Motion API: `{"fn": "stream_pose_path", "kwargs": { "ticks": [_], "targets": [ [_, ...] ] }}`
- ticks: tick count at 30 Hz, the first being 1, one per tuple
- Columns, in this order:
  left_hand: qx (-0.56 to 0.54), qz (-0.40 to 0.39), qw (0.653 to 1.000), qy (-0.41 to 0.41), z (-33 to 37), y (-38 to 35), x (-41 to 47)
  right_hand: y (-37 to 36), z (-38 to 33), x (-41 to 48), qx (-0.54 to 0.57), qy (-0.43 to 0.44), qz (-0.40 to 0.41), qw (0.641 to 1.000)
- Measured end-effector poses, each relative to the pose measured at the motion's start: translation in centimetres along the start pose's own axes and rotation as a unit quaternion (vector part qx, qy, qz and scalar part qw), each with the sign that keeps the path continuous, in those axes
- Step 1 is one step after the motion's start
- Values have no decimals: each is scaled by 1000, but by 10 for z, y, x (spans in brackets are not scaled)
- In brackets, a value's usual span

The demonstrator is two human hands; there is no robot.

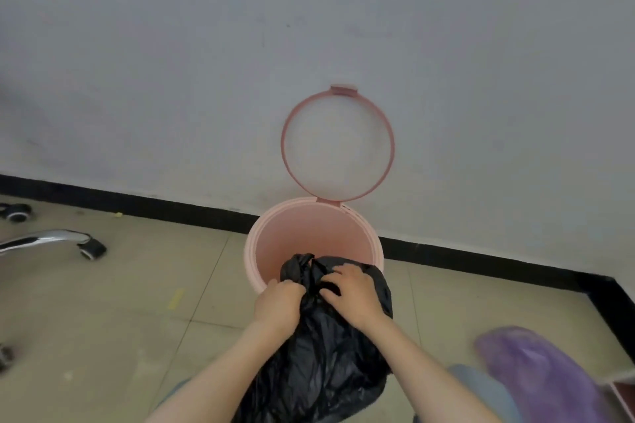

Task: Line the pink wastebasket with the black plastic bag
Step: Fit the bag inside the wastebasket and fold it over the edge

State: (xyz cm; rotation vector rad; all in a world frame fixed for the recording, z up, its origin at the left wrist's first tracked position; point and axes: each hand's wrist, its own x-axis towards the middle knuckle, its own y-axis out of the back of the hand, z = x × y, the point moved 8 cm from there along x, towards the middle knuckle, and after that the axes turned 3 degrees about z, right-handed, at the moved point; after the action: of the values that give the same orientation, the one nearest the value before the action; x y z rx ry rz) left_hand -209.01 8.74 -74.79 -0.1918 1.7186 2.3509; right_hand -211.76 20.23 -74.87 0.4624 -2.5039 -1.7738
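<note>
The pink wastebasket (311, 237) stands on the floor against the wall, and its inside shows bare pink. Its pink ring lid (338, 144) is flipped up and leans on the wall. The black plastic bag (323, 354) hangs crumpled in front of the basket's near rim, its bunched top just over the rim. My left hand (280, 304) grips the bag's top on the left. My right hand (354, 294) pinches the top on the right, fingers dug into the folds.
A chrome chair leg with a black castor (91, 249) lies at the left, with another castor (17, 211) behind it. A purple bag (539, 374) sits at the lower right. A black skirting strip (171, 208) runs along the wall base. The floor is beige tile.
</note>
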Motion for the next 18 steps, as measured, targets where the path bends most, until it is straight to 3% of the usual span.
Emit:
{"fn": "stream_pose_path", "kwargs": {
  "ticks": [3,5,8,10,13,14,18],
  "targets": [
    [-74,12,997,31,-6,3,10,21,43,-24,50,-101,96,989],
    [-122,71,988,67,-8,26,16,13,74,-32,160,-167,51,972],
    [-168,168,966,98,-10,63,29,-6,74,-30,364,-158,-4,918],
    [-143,134,977,86,-2,62,43,3,67,-24,394,-142,46,907],
    [-45,-93,986,129,0,17,49,23,59,-2,398,-124,119,901],
    [-19,-117,982,147,-3,12,48,24,50,8,388,-97,103,911],
    [54,-38,984,163,-11,33,42,-17,22,41,111,2,-108,988]
  ]
}}
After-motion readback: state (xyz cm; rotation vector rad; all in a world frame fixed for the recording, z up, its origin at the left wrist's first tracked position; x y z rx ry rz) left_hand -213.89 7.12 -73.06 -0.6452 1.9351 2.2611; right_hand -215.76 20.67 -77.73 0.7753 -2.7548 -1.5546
